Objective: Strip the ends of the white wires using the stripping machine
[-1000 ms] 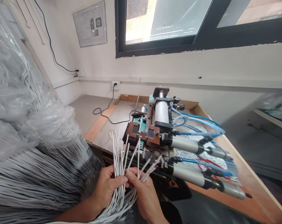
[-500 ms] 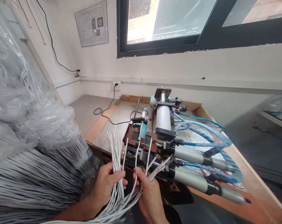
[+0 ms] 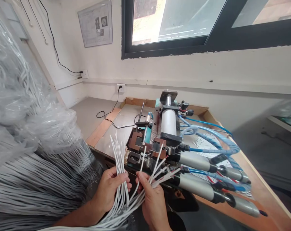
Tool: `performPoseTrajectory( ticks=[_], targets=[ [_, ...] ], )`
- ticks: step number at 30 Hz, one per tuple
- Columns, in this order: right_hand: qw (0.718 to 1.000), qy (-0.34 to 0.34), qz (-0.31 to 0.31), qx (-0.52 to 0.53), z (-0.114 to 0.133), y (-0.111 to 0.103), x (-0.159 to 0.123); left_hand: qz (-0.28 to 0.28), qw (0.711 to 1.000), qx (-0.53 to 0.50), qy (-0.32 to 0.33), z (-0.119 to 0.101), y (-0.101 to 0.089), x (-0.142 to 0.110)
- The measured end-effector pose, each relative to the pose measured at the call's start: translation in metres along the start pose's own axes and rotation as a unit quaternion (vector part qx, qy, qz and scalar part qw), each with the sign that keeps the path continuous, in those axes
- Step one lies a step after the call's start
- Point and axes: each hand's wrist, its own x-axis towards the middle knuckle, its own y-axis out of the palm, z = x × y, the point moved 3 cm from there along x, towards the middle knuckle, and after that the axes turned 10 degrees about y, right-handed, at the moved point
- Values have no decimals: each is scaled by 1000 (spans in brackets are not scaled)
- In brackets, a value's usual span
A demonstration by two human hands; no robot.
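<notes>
Thin white cables (image 3: 121, 205) are held in two bunches, a dense, nearly upright sheaf (image 3: 120, 162) in the left hand (image 3: 111, 186) and a looser fan (image 3: 165, 178) leaning rightward in the right hand (image 3: 155, 199), some tips showing red, the lengths curving together below.

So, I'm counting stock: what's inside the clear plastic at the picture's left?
Through the clear plastic, some pale strands show dimly, and many grey cables show below its edge. Folds and glare cover the rest, so the contents can't be counted.
</notes>
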Motion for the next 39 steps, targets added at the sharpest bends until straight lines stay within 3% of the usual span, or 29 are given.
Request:
performPoseTrajectory(
  ticks=[7, 11, 15, 19, 23, 26, 31, 39],
  targets=[
    [997, 52, 14, 56, 3, 6, 5, 5, 999, 27, 17, -3, 3, 1],
    [992, 84, 99, 7, 0, 12, 5, 7, 998, 31, 56, -6, 4, 2],
    [977, 56, 171, -111, 1, 14, -2, 41, 997, 1, 64, -8, 9, 0],
    [973, -27, 136, -184, 2, 8, -8, 55, 995, -14, 78, -10, 10, 1],
    [995, -19, 38, -89, -4, -4, -2, 21, 998, 7, 52, -10, 6, 6],
    [1000, 0, 2, -17, -6, -7, 4, 1, 999, 5, 43, -12, 7, 8],
    [996, 57, 7, 66, 0, 2, 6, 5, 1000, 2, 29, -15, 12, 8],
    [987, 111, 41, 108, 1, 9, 11, 10, 999, -4, 33, -14, 12, 8]
  ],
)
